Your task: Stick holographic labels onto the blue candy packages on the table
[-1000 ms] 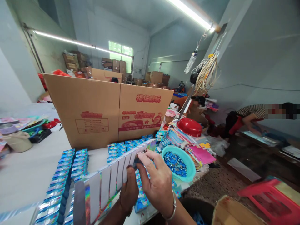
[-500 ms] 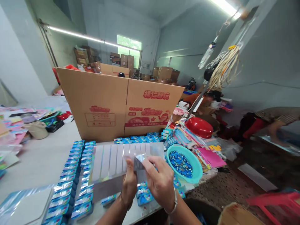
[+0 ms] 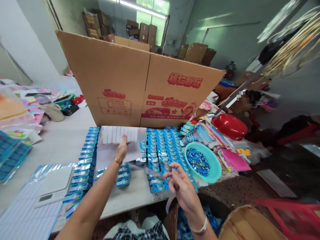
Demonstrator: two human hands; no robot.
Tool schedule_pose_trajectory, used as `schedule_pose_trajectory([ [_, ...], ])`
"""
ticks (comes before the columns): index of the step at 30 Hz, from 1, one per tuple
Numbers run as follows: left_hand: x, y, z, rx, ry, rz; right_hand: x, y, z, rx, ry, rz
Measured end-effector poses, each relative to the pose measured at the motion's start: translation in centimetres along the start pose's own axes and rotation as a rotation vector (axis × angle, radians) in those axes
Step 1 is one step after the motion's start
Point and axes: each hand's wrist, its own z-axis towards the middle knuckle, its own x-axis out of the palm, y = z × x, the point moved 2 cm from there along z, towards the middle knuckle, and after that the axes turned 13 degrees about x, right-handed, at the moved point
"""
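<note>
My left hand (image 3: pixel 121 149) is stretched out over the white table (image 3: pixel 62 146) and grips a shiny sheet of white stickers (image 3: pixel 117 135) by its lower edge. Nearer to me, my right hand (image 3: pixel 180 184) pinches one small shiny sticker (image 3: pixel 156 173) between thumb and fingertips, just above rows of small blue packets (image 3: pixel 162 146). More blue packets (image 3: pixel 83 163) run in a column left of the sheet.
A big open cardboard box (image 3: pixel 140 80) stands behind the packets. A teal bowl of blue pieces (image 3: pixel 203 161), a red bowl (image 3: pixel 230 126) and colourful cards lie to the right. A scale in plastic (image 3: pixel 53 185) sits front left. Another person's blurred head (image 3: pixel 246 98) shows behind.
My hands have come apart: the left carried the sticker sheet away toward the box, the right pulled back with one peeled sticker. The camera tilted down.
</note>
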Motion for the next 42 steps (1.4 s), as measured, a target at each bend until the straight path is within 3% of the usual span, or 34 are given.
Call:
schedule_pose_trajectory([
  [4,-5.0,4.1,1.1,-0.186,-0.269,-0.076,-1.9,-2.4,1.6,0.113,-0.031,0.146],
  [8,-7.8,8.5,-4.2,-0.446,-0.373,-0.125,-4.0,-5.1,2.3,0.133,-0.112,0.103],
  [11,-6.7,10.7,-10.9,-0.587,-0.265,-0.145,-5.8,-7.8,2.5,0.136,-0.227,0.046],
  [14,-3.6,11.9,-17.5,-0.799,0.116,-0.16,-7.1,-10.9,2.7,0.17,-0.297,-0.008],
  [16,-1.6,12.2,-20.6,-0.836,0.333,-0.145,-7.7,-12.6,2.8,0.169,-0.305,-0.047],
  [18,-0.4,12.5,-22.4,-0.832,0.452,-0.127,-8.1,-14.0,3.0,0.143,-0.3,-0.101],
  [20,0.1,13.1,-23.2,-0.826,0.471,-0.092,-8.4,-15.0,3.3,0.123,-0.3,-0.169],
  [23,0.0,14.5,-23.6,-0.772,0.38,0.009,-8.9,-16.1,4.1,0.118,-0.308,-0.285],
  [28,-0.1,17.3,-23.3,-0.557,0.289,0.192,-9.6,-17.6,6.1,0.072,-0.393,-0.581],
  [34,-0.2,19.4,-22.4,-0.235,0.329,0.678,-9.5,-18.8,8.5,0.051,-0.466,-1.001],
  [38,0.0,19.5,-22.1,-0.085,0.423,1.043,-9.7,-19.5,9.4,0.063,-0.452,-1.108],
  [42,0.3,19.4,-21.9,-0.036,0.466,1.149,-10.1,-19.9,9.6,0.059,-0.451,-1.138],
])
